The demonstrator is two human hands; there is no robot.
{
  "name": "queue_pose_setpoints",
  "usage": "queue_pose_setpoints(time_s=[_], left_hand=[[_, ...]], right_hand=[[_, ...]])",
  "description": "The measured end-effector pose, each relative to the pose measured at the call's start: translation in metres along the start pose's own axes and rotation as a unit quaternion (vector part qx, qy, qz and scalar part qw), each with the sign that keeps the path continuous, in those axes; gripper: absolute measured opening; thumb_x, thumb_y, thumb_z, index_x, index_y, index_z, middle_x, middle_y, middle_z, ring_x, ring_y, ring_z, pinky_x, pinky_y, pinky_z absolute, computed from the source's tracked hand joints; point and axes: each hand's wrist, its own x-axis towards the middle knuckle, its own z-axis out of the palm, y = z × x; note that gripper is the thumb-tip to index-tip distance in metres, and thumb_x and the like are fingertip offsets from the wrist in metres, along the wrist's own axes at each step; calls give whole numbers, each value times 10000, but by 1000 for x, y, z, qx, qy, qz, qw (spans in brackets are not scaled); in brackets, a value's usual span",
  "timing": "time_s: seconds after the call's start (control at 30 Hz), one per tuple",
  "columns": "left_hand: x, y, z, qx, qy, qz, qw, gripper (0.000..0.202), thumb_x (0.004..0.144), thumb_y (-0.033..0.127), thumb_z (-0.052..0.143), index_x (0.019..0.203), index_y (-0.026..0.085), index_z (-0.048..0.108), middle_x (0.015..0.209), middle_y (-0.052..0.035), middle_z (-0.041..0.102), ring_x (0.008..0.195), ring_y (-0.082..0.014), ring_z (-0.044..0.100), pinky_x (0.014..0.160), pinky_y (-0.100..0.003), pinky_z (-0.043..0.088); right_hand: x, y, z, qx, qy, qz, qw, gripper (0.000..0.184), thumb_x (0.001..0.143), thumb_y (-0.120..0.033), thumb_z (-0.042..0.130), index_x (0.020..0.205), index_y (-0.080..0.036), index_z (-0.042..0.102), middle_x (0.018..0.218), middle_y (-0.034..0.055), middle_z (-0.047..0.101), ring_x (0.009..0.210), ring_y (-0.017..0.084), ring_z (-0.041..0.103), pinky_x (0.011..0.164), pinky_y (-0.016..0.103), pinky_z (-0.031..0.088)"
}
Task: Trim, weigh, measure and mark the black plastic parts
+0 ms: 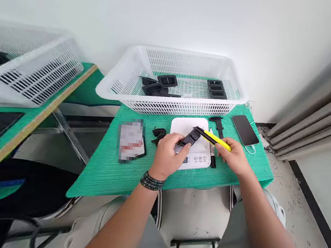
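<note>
My left hand (pixel 169 153) is closed around a small black plastic part (pixel 189 138), holding it over a white digital scale (pixel 183 126). My right hand (pixel 233 156) grips a yellow utility knife (pixel 217 140); its black tip rests against the part's upper edge. A beaded bracelet sits on my left wrist. Both hands hover above the small table's green mat (pixel 114 169).
A white mesh basket (pixel 171 105) with several black parts stands behind the scale. Black scraps (pixel 158 134), a blurred card on a phone (pixel 130 141), a black caliper (pixel 219 125), a marker (pixel 212 156) and a phone (pixel 245 130) lie around. Another basket (pixel 27 68) sits on the left bench.
</note>
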Motion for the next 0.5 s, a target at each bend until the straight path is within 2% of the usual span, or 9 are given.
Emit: queue_pose_setpoints(time_s=[0.23,0.4,0.5], left_hand=[[1,-4,2,3,11,20,1000,219,871,421,539,858,220,626,889,-62,703,908,-273,659,820,-419,477],[0,-5,2,4,13,17,1000,219,873,423,541,838,219,617,871,-57,696,880,-262,643,812,-416,472],[0,-5,2,7,12,19,1000,216,878,423,540,842,221,610,877,-57,698,878,-259,637,809,-412,471]], right_hand=[[-2,-4,4,0,-24,3,1000,405,757,-596,740,783,-223,584,636,-32,553,532,117,415,501,269,329],[0,0,2,-17,24,-2,1000,394,774,-595,717,810,-219,602,646,-20,563,541,128,428,503,276,342],[0,0,2,-10,27,-8,1000,386,778,-584,714,819,-216,604,654,-18,566,542,128,430,504,278,342]])
